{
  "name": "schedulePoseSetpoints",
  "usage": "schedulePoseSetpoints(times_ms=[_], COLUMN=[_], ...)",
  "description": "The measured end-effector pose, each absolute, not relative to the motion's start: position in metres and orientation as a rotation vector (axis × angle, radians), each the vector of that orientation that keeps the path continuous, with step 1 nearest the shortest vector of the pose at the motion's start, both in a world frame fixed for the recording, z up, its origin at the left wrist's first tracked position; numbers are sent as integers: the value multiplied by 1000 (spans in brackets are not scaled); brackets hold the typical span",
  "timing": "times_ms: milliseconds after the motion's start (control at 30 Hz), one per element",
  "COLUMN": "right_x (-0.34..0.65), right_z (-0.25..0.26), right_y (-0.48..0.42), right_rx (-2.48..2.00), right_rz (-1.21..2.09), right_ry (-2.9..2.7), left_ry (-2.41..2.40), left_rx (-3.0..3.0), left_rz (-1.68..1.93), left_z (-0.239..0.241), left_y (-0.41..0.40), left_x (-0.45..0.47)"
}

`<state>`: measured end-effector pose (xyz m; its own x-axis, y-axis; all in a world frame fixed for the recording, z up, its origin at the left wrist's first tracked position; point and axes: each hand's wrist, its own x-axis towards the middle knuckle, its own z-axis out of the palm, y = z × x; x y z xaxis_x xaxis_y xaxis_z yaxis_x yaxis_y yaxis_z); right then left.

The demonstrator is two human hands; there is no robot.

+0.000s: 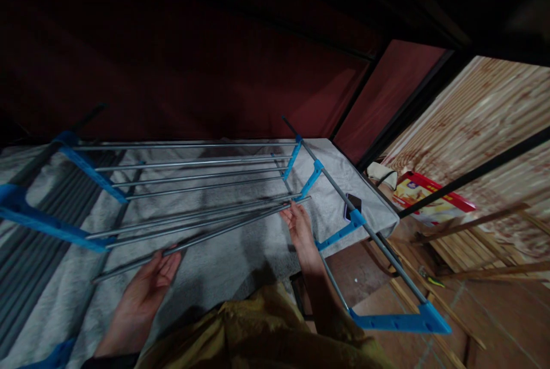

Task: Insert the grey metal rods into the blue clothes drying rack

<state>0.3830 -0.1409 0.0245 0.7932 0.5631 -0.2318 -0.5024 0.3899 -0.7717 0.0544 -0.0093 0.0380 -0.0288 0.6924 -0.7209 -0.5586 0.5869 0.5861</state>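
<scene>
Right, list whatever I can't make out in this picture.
All in the head view:
- Rod: a short stretch hidden by the left hand.
- Grey rods at left: near ends cut off by the left edge.
- Blue bracket at lower left: cut off by the bottom edge.
- Phone: screen too dark and small.
- Red box: print too small.

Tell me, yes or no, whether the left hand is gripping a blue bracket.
No, the left hand grips a gray rod, apart from the blue bracket nearest it.
</scene>
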Motion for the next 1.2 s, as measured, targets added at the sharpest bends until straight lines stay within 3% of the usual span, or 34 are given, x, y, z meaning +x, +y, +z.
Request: schedulePoseSetpoints(times_ms=[700, 1200], right_x=[380, 392], right_z=[-51, -75], right_y=[-159, -174], right_rx=[-1140, -1267], right_rz=[754, 787], right_ry=[13, -90], left_ry=[1200, 1083], left_rx=[171, 295], left_rz=[977, 964], left_z=[5, -15], left_y=[-24, -42], left_x=[63, 81])
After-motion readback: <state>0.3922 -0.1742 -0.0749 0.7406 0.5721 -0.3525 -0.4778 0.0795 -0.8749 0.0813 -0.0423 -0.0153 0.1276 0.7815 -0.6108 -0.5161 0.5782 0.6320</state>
